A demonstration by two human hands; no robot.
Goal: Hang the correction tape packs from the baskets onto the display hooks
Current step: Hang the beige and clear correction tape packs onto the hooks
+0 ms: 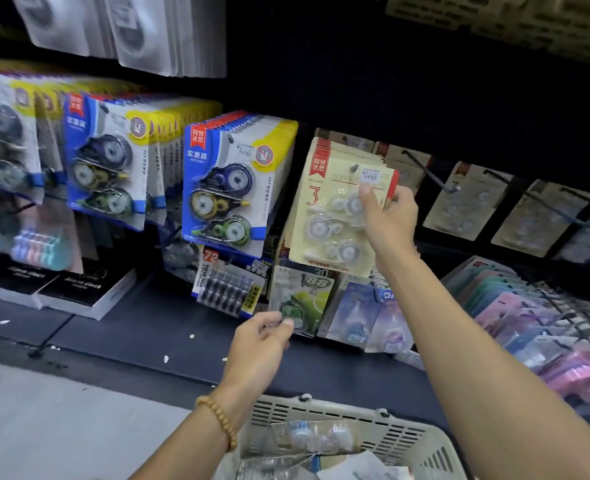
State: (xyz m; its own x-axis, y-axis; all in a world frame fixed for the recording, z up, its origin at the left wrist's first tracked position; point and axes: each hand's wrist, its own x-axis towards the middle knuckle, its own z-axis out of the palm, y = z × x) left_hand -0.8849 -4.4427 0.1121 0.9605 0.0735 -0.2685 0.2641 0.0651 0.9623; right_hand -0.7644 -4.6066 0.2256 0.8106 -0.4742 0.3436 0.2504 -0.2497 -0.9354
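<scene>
Nearest you, the pale slotted plastic basket sits at the bottom of the view with a few clear blister packs of correction tape still lying in it, so there is more to hang. Your left hand, with the wooden bead bracelet at the wrist, is low in front of the shelf, its fingertips pinching what looks like a small clear-fronted pack with a green insert, though blur makes it hard to tell whether you hold it or only touch it. Your right hand is raised, thumb in front and fingers behind, gripping the right edge of the cream-coloured card pack with three clear tape dispensers; its hang hole appears to sit right at the tip of the dark metal display hook, in front of a stack of identical packs. Expect this pack to feel light, with a stiff card back and a slick, slightly springy plastic bubble. Hold the flat card margin rather than the blister, near the top so the hole stays steady. The card could bend or tear at the hole if you force it, so line it up squarely before sliding it back.
</scene>
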